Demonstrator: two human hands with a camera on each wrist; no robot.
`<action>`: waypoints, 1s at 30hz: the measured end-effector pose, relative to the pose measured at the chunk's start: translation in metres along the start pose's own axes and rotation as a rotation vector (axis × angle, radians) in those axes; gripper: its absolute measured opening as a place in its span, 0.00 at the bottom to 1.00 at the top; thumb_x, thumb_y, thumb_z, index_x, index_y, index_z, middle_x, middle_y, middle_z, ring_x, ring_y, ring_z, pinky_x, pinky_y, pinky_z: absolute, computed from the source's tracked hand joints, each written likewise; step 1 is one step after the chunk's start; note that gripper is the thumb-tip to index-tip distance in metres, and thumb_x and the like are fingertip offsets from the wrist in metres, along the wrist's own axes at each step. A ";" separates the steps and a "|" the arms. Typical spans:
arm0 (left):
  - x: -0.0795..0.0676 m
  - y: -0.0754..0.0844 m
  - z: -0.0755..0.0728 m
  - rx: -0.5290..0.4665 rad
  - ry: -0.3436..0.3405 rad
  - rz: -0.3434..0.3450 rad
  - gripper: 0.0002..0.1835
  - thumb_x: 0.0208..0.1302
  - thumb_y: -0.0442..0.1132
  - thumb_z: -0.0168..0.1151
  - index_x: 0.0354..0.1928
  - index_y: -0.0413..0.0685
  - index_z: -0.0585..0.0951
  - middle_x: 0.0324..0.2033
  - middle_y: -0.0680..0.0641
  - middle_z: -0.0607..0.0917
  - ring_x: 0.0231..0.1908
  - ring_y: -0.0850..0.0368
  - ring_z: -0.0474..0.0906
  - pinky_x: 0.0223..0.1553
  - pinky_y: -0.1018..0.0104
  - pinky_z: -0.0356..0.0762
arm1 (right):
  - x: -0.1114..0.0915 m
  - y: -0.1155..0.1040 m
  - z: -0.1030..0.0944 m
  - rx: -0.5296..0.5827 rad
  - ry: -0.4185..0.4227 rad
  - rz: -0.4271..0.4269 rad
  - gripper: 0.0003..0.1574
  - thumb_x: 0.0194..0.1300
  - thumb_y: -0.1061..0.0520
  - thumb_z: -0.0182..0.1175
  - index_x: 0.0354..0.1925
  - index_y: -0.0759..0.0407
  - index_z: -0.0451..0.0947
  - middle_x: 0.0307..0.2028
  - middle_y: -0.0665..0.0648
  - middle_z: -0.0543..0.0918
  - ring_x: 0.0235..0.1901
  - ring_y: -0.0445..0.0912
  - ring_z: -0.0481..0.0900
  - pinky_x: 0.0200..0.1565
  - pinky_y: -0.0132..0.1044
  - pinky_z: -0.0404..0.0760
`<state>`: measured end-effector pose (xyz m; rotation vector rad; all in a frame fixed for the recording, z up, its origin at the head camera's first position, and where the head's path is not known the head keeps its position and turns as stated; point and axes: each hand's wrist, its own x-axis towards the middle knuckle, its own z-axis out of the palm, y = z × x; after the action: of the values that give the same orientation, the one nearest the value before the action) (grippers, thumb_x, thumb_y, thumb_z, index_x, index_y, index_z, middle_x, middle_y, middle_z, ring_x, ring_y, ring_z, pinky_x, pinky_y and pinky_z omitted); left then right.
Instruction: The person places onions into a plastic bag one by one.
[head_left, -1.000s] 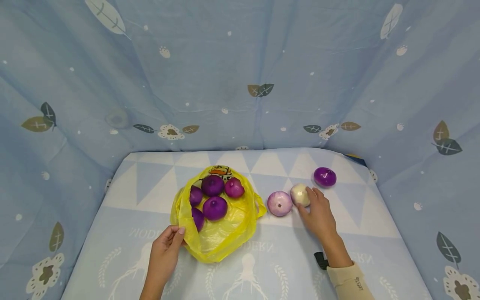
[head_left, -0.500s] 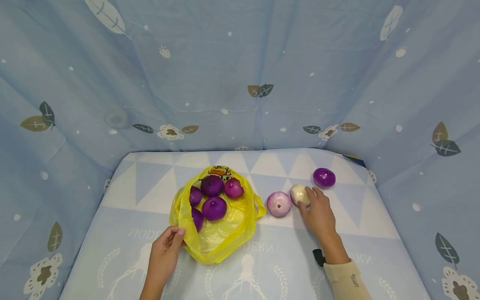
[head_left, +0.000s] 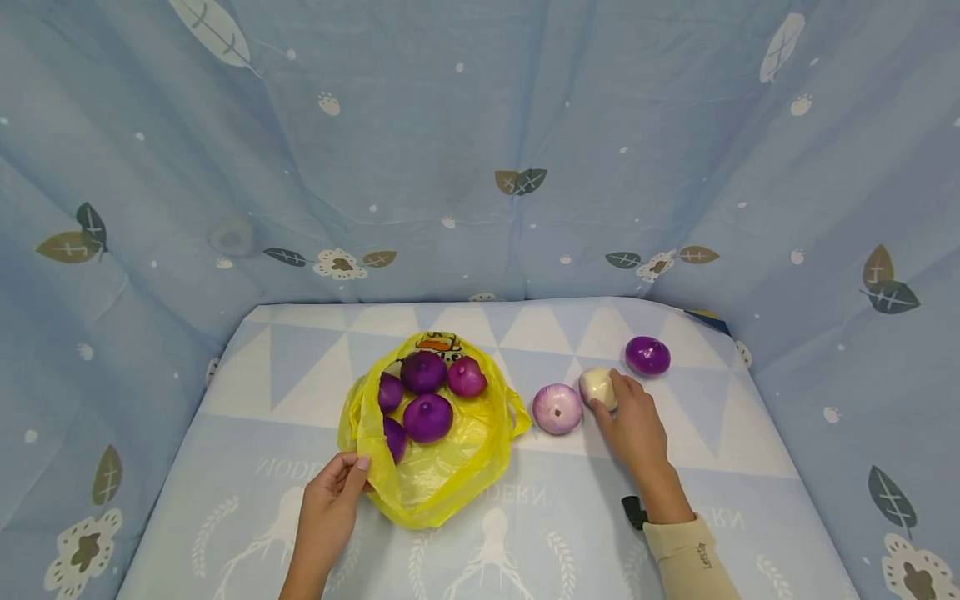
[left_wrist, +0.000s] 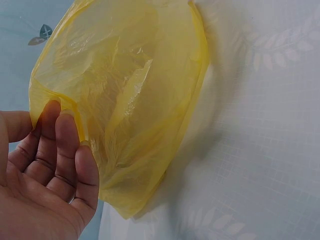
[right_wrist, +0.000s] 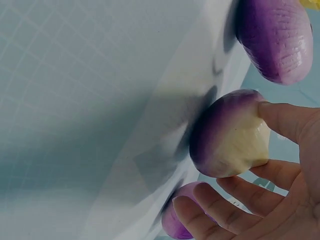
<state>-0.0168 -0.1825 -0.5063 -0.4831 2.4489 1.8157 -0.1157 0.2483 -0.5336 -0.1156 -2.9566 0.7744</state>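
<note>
My left hand point(head_left: 326, 504) pinches the near left rim of a yellow plastic bag point(head_left: 453, 479) between thumb and fingers. Several purple onions point(head_left: 428, 418) lie inside the bag, whose mouth gapes upward. In the left wrist view, my fingertips press into the thin film of the bag point(left_wrist: 140, 110). Over on the right, my right hand point(head_left: 637, 429) grips a cream-topped onion point(head_left: 595, 385). The right wrist view shows purple on that onion's point(right_wrist: 207, 137) table side, with the thumb at one edge and fingers at the other. A pinkish onion point(head_left: 557, 408) sits just left of it.
One more glossy purple onion point(head_left: 648, 356) rests behind my right hand. A bag handle point(head_left: 519, 412) sticks out toward the pinkish onion. Patterned blue curtains point(head_left: 450, 167) rise along the table's back and sides.
My right thumb has shifted slightly against the cream-topped onion, which stays in place. The left hand and the bag look the same.
</note>
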 end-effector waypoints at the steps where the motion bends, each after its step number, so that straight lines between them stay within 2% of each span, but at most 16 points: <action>1: 0.000 0.000 0.000 0.000 -0.001 0.000 0.19 0.82 0.49 0.57 0.50 0.37 0.81 0.42 0.44 0.87 0.39 0.59 0.84 0.46 0.69 0.85 | 0.000 0.000 0.000 0.000 -0.001 0.002 0.42 0.73 0.50 0.66 0.76 0.67 0.64 0.68 0.74 0.71 0.63 0.72 0.72 0.59 0.71 0.75; 11: 0.000 -0.001 0.001 0.006 -0.003 -0.009 0.19 0.82 0.50 0.56 0.50 0.37 0.81 0.42 0.45 0.87 0.39 0.59 0.84 0.45 0.70 0.84 | 0.004 0.002 0.008 0.020 -0.004 0.000 0.46 0.72 0.49 0.67 0.77 0.67 0.61 0.70 0.73 0.70 0.64 0.72 0.72 0.61 0.69 0.74; 20: 0.000 0.002 0.000 0.033 0.002 -0.024 0.20 0.82 0.50 0.56 0.50 0.38 0.81 0.42 0.45 0.87 0.40 0.59 0.83 0.46 0.67 0.85 | 0.009 0.003 0.011 0.075 -0.023 0.052 0.47 0.72 0.44 0.68 0.77 0.64 0.62 0.66 0.73 0.75 0.62 0.72 0.75 0.59 0.69 0.75; 26: 0.001 0.003 0.000 0.034 0.001 -0.014 0.19 0.82 0.50 0.56 0.50 0.38 0.81 0.41 0.45 0.87 0.40 0.59 0.83 0.45 0.70 0.84 | 0.009 0.003 0.012 0.073 -0.026 0.056 0.47 0.72 0.45 0.68 0.77 0.64 0.62 0.67 0.72 0.75 0.62 0.71 0.75 0.59 0.69 0.75; 30: 0.002 0.002 0.000 0.035 0.001 -0.012 0.19 0.82 0.49 0.56 0.50 0.38 0.81 0.42 0.45 0.87 0.39 0.59 0.83 0.45 0.68 0.84 | 0.009 0.004 0.013 0.073 -0.025 0.051 0.48 0.71 0.47 0.68 0.77 0.65 0.61 0.68 0.72 0.73 0.63 0.71 0.74 0.60 0.69 0.75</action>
<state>-0.0193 -0.1821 -0.5047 -0.4955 2.4683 1.7648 -0.1261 0.2460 -0.5465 -0.1784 -2.9549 0.8960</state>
